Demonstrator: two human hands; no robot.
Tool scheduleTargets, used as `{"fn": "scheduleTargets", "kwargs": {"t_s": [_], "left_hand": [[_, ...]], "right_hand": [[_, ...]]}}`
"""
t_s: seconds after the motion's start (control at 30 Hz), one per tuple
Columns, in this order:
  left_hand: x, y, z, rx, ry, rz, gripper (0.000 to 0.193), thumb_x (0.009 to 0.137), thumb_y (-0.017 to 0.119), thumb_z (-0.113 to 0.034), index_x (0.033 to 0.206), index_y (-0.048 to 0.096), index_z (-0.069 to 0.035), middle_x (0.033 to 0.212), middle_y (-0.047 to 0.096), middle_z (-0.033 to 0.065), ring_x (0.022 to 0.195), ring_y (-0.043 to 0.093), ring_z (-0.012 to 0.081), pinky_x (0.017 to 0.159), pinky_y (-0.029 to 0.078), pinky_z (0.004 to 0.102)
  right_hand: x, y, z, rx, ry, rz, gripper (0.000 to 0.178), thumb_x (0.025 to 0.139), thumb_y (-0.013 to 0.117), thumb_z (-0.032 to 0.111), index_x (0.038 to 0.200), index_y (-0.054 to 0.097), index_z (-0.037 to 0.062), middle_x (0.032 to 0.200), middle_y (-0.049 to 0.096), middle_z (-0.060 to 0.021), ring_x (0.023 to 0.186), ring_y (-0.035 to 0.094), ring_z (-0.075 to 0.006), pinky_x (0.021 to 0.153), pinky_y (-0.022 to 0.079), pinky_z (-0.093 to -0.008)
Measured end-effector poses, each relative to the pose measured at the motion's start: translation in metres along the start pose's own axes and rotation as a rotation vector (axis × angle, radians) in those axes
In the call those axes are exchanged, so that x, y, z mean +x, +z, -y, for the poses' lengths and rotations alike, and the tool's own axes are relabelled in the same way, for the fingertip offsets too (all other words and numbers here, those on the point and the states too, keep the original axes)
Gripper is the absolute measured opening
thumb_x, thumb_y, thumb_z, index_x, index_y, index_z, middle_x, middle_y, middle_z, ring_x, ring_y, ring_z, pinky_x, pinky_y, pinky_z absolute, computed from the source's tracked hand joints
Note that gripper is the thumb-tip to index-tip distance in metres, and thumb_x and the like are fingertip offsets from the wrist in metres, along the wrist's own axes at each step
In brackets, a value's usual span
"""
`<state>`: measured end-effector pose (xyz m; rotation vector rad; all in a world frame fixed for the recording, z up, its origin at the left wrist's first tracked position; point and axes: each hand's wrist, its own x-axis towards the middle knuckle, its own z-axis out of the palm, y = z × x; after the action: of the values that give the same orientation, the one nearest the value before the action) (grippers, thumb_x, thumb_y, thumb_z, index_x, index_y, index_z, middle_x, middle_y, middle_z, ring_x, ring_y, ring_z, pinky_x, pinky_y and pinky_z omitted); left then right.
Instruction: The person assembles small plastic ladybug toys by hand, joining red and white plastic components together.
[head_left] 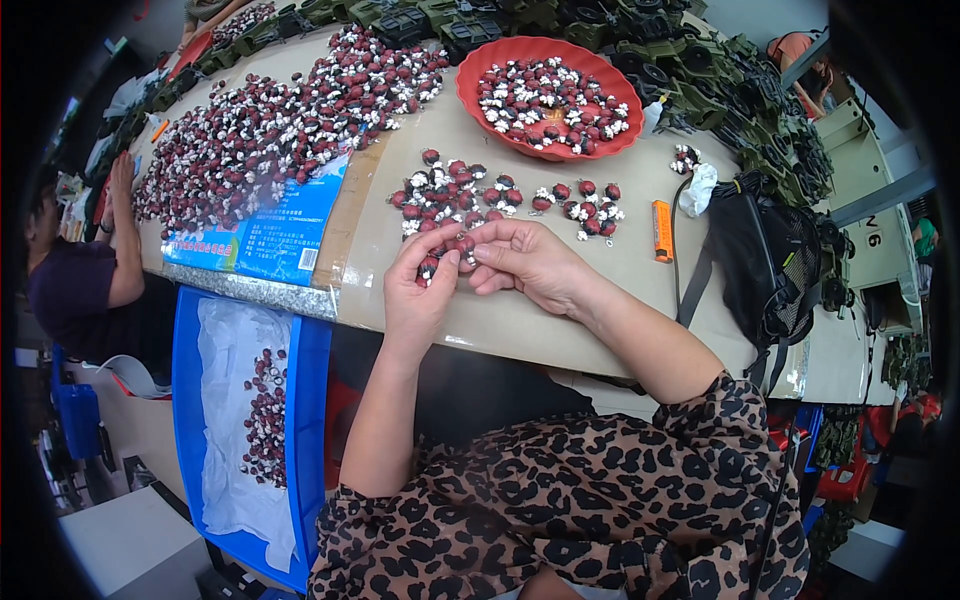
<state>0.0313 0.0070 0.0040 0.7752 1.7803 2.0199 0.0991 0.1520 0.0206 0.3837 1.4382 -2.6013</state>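
Note:
My left hand (420,295) and my right hand (540,265) meet over the near edge of the table. Between their closed fingertips is a small round dark-red piece (464,246). Against the palm of my left hand rests a second red-and-black piece (428,268). Just beyond my fingers lies a loose pile of similar red, black and white pieces (450,190), with a smaller cluster (595,212) to its right. Farther back, a red scalloped bowl (610,78) holds many more of them. My fingers partly hide what they grip.
A large heap of these pieces (270,130) covers the left of the table. Green toy vehicles (690,70) line the back. An orange lighter-shaped item (662,230) and a black bag (770,270) lie right. A blue bin (308,400) stands below left; a person (90,260) sits beyond it.

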Motion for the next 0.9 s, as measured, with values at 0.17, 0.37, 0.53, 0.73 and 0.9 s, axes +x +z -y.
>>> {"fn": "scheduleTargets", "kwargs": {"t_s": [0.17,0.37,0.53,0.73,0.9], "left_hand": [[0.000,0.000,-0.001,0.006,0.016,-0.017,0.021,0.078,0.052,0.002,0.098,0.058,0.001,0.090,0.052,0.0054,0.084,0.050,0.0105,0.074,0.041,0.0210],[0.001,0.001,-0.002,0.012,0.025,-0.007,0.021,0.077,0.051,0.003,0.097,0.058,0.001,0.093,0.053,0.0069,0.086,0.051,0.0121,0.079,0.040,0.0231],[-0.001,-0.002,0.001,-0.100,-0.087,0.002,0.022,0.079,0.053,0.000,0.100,0.055,0.000,0.092,0.052,0.0052,0.085,0.051,0.0113,0.079,0.039,0.0213],[-0.005,-0.015,0.001,-0.375,-0.195,0.041,0.025,0.079,0.053,-0.004,0.104,0.051,-0.003,0.088,0.052,0.0056,0.063,0.048,0.0075,0.048,0.039,0.0183],[-0.029,-0.110,-0.008,-1.255,-0.044,-0.130,0.029,0.078,0.050,-0.015,0.105,0.049,-0.003,0.088,0.052,0.0107,0.055,0.041,0.0121,0.038,0.032,0.0210]], "right_hand": [[0.000,0.001,-0.001,-0.020,-0.023,-0.013,0.021,0.084,0.051,0.007,0.103,0.047,-0.0028,0.085,0.058,-0.0094,0.071,0.060,-0.0128,0.065,0.053,-0.0228],[0.000,0.000,0.000,-0.031,-0.032,-0.017,0.022,0.084,0.051,0.006,0.104,0.047,-0.0024,0.086,0.058,-0.0092,0.071,0.060,-0.0128,0.065,0.053,-0.0227],[0.001,0.000,-0.001,-0.048,-0.028,-0.032,0.023,0.083,0.052,0.006,0.104,0.047,-0.0024,0.085,0.058,-0.0091,0.069,0.060,-0.0121,0.064,0.053,-0.0218],[-0.002,0.002,0.007,-0.157,-0.034,0.001,0.018,0.085,0.051,0.010,0.099,0.050,-0.0016,0.081,0.058,-0.0056,0.062,0.057,-0.0098,0.055,0.050,-0.0204],[0.001,-0.024,0.027,-0.501,-0.317,-0.502,0.020,0.086,0.049,0.019,0.099,0.052,0.0034,0.077,0.056,-0.0019,0.056,0.049,-0.0049,0.049,0.041,-0.0177]]}}
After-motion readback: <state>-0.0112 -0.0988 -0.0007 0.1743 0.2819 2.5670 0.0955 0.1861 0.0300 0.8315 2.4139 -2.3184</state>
